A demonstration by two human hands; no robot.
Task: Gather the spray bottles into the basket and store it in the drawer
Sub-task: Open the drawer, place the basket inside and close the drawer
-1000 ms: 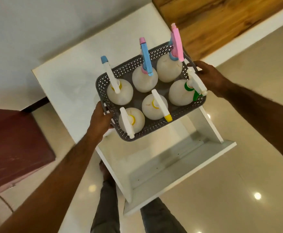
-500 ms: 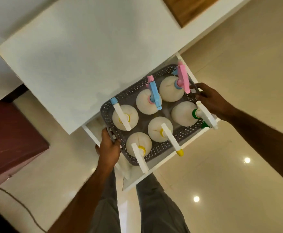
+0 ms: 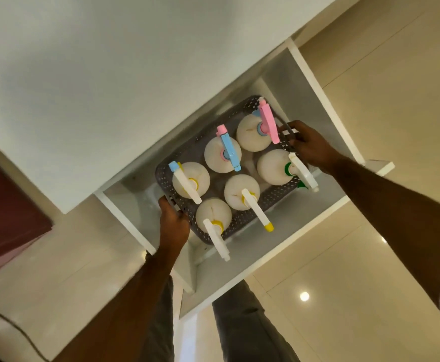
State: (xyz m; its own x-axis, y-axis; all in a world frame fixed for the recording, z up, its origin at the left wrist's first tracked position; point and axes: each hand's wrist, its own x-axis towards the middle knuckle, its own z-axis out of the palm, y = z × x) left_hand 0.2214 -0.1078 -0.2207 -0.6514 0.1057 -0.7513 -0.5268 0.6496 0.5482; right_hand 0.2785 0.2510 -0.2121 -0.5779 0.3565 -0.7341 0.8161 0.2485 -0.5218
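Together, the left hand [image 3: 173,220] and right hand [image 3: 309,147] gripped the basket [image 3: 239,220] at opposite short ends, its long axis spanning them, six bottles [image 3: 250,131] inside, low within the open drawer [image 3: 279,259].

I see the basket [image 3: 242,220] inside the open drawer [image 3: 292,231], which projects from under the surface [image 3: 109,87]. Six spray bottles [image 3: 242,192] stand upright in the basket in two rows of three. My left hand [image 3: 173,220] grips the basket's left end; its fingers [image 3: 165,201] curl over the rim. My right hand [image 3: 309,145] grips the right end. The bottles sit between both sets of fingers. My legs [image 3: 242,322] stand on the floor [image 3: 370,257] before the drawer.
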